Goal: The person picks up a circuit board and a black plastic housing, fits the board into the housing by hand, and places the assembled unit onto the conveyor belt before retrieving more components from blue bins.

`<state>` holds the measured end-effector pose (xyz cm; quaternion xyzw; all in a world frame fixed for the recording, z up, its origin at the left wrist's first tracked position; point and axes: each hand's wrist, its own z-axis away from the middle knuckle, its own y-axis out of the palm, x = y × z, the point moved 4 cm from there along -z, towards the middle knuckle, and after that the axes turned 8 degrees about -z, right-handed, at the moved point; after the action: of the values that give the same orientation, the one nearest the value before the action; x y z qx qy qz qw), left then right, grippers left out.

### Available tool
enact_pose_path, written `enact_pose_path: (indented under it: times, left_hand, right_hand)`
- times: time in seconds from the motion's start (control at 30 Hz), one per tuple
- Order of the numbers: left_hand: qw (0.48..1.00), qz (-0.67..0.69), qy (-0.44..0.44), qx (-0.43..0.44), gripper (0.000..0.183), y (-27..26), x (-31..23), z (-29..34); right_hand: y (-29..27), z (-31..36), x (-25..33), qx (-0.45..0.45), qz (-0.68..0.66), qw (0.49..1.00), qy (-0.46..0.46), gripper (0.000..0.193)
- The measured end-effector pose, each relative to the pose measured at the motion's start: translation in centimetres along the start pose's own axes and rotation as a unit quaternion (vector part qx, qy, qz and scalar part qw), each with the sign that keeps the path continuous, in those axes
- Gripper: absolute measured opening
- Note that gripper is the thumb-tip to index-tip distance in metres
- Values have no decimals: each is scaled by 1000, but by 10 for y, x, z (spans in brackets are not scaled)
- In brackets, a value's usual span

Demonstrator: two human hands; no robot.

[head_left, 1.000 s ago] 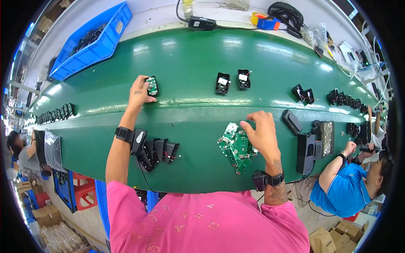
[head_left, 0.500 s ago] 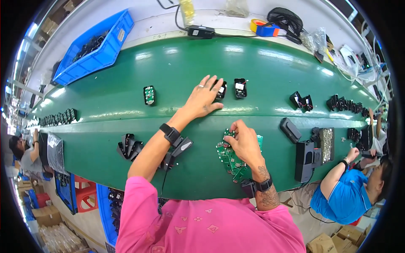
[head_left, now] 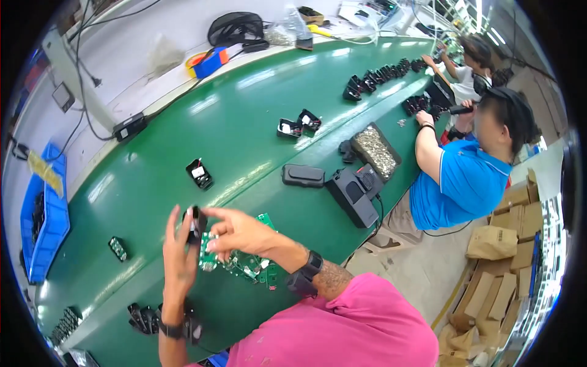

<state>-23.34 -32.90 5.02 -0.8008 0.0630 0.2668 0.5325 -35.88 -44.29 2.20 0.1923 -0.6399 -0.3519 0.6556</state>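
Note:
My left hand is closed round a small black plastic casing, held up above the green table. Between the bent fingers of my right hand is a small green circuit board, just under the casing. The right index fingertip reaches to the casing's edge. Beneath that hand lie more green circuit boards, loosely heaped. A second black casing with a white part inside stands farther off. To the left is a casing with a green board fitted in it.
Several black casings lie near my left forearm. Rightward are a closed black case, a black device and a tray of small metal parts. A person in a blue shirt sits at the right. A blue bin stands far left.
The view has swung to the right. My left hand has picked up a black casing from the table and brought it nearer. My right hand has lifted a circuit board from the heap beside it.

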Motion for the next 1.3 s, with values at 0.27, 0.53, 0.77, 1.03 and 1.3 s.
enact_pose_path:
  times: [0.27, 0.53, 0.77, 1.03, 1.3]
  left_hand:
    - [881, 438, -179, 9, 74, -23, -16, 66]
    - [903, 328, -268, -76, 14, -10, -9, 91]
    - [944, 229, -204, -120, 17, -20, -8, 105]
    - [931, 265, -202, -149, 20, -22, 3, 116]
    - [903, 351, -204, -141, 55, -22, -8, 103]
  right_hand:
    - [38, 19, -13, 78, 31, 994, 76, 76]
    - [29, 36, -2, -141, 47, 989, 14, 28]
    - [68, 17, -28, -77, 69, 994, 23, 25]
    - [63, 16, -39, -86, 101, 989, 60, 20]
    - [62, 14, -53, -97, 104, 987, 72, 22]
